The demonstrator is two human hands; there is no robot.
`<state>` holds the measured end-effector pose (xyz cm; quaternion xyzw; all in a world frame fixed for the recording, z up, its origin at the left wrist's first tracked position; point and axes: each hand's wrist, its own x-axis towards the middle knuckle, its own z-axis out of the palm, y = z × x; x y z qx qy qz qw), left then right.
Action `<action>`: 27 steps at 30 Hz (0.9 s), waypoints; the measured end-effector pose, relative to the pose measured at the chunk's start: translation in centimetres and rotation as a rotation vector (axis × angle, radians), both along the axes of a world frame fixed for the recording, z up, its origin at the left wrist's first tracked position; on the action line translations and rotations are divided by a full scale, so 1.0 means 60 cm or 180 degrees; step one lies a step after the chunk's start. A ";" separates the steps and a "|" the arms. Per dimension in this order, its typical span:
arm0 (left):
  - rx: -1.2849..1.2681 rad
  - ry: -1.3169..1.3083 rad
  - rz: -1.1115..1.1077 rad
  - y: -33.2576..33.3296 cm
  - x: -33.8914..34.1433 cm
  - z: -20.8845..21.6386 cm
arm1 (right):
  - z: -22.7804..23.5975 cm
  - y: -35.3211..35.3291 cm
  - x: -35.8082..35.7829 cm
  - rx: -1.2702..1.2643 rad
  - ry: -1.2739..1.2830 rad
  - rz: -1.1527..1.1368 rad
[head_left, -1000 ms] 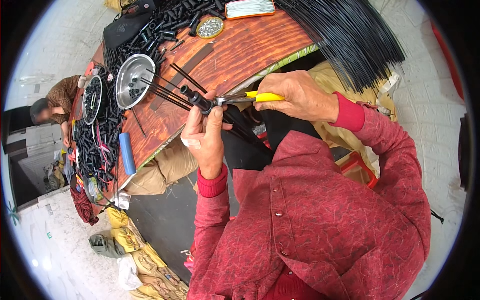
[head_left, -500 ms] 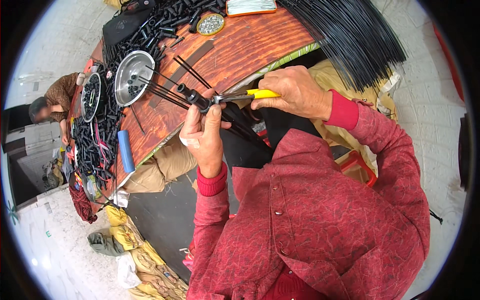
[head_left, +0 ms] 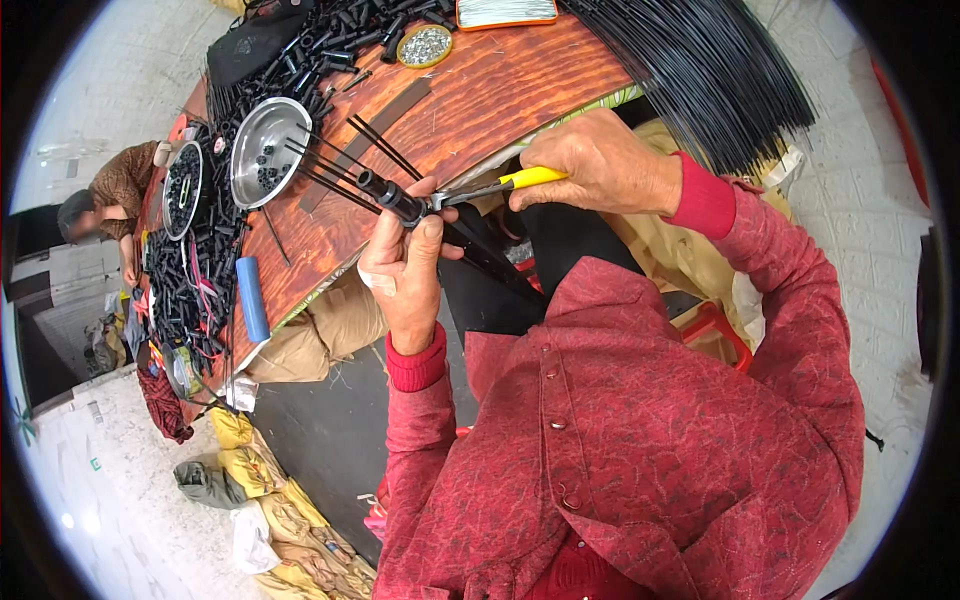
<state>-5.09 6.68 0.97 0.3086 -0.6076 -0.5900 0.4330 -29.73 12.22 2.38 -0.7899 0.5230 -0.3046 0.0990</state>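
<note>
Between the thumb and fingers of my left hand (head_left: pixel 408 285) is a black tubular part (head_left: pixel 392 197), held tilted just beyond the table's near edge. Several thin black rods (head_left: pixel 385 148) stick out past it over the wood. My right hand (head_left: pixel 605 165) is closed around yellow-handled pliers (head_left: pixel 530 178). Their metal jaws meet the side of the tubular part, close to my left fingertips. What the jaws grip there is too small to make out. More dark lengths hang below my left hand toward my lap.
On the wooden table (head_left: pixel 530 75) stand a steel bowl (head_left: pixel 238 170) of small black pieces, a dish of metal bits (head_left: pixel 425 46) and an orange-rimmed tray (head_left: pixel 508 22). Black tubes (head_left: pixel 185 300) are heaped left, beside a blue cylinder (head_left: pixel 252 300). Long black rods (head_left: pixel 700 80) overhang the right. Another person (head_left: pixel 125 195) bends at the far left.
My right hand has shifted slightly right and up with the pliers, whose jaws stay at the tubular part. My left hand has barely moved.
</note>
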 end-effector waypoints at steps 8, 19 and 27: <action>-0.0039 0.0015 -0.0342 -0.010 0.018 -0.003 | 0.024 -0.017 -0.015 0.0509 0.0125 0.0400; 0.0013 0.0005 -0.0545 -0.013 0.020 0.003 | 0.047 -0.023 -0.021 0.1911 -0.0749 0.0728; -0.0009 0.0012 -0.0436 -0.012 0.018 -0.002 | 0.044 -0.021 -0.027 0.0991 -0.0135 0.0598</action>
